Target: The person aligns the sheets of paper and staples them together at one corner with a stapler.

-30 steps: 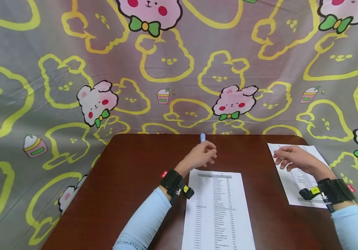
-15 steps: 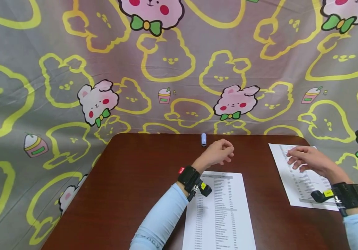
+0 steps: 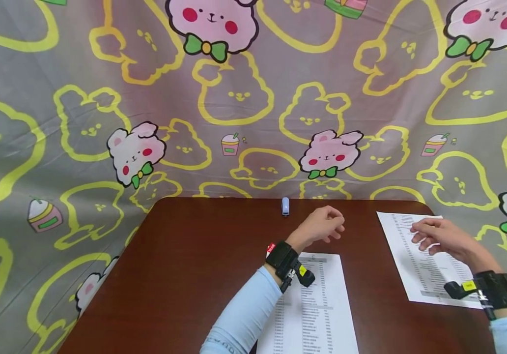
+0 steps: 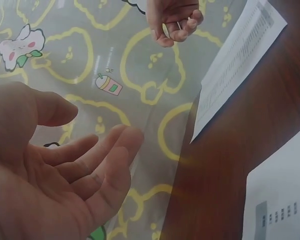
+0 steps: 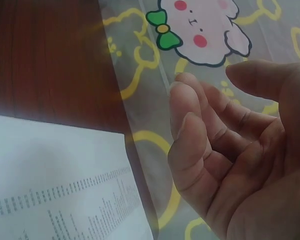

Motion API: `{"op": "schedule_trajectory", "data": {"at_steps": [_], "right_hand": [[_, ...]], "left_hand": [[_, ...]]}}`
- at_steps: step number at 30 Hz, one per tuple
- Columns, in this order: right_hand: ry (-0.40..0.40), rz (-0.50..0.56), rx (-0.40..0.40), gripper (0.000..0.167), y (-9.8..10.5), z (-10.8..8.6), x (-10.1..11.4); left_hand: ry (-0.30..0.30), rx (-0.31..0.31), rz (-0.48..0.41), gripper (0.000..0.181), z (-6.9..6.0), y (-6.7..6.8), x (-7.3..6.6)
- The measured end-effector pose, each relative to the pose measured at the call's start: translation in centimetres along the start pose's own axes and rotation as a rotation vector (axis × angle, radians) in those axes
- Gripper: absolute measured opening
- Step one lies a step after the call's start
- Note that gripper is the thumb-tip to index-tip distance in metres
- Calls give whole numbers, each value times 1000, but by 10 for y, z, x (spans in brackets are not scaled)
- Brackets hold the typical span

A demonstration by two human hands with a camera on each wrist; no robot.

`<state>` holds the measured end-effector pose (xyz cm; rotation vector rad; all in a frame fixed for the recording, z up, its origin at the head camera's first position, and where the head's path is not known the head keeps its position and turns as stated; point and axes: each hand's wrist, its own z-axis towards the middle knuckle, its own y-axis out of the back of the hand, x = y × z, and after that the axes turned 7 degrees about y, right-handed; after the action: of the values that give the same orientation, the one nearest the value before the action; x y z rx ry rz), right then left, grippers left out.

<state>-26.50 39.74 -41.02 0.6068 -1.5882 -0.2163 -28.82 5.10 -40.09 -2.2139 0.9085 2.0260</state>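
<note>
My left hand hovers just beyond the top edge of a printed sheet lying at the middle front of the table. Its fingers are loosely curved with nothing between them, as the left wrist view also shows. Over a second printed sheet on the right, my right hand is held in the air, thumb and fingers apart and holding nothing. A small light-blue stapler-like object lies near the table's back edge, left of and beyond the left hand.
The dark brown table ends at the back against a grey curtain printed with cartoon bears and bunnies. Its left edge slants toward the front left. Each wrist wears a black camera strap.
My left hand has moved right, away from the blue object, which is now fully seen. The right hand has shifted a little to the right. Both sheets stay in place.
</note>
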Motion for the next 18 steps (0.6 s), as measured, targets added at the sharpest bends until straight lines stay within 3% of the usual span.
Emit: {"op": "schedule_trajectory", "data": {"at_steps": [5,11,18], "right_hand": [[-16,-15,2,48,3,-1,-5],[-40,37,-12,48,3,-6,-8],[-47,-17,-109,43,15,-26,-23]], "left_hand": [[9,11,-19,21,3,-5,3],[47,-2,-38,19,8,-9,5],[26,69,-59,19,15,-29,4]]}}
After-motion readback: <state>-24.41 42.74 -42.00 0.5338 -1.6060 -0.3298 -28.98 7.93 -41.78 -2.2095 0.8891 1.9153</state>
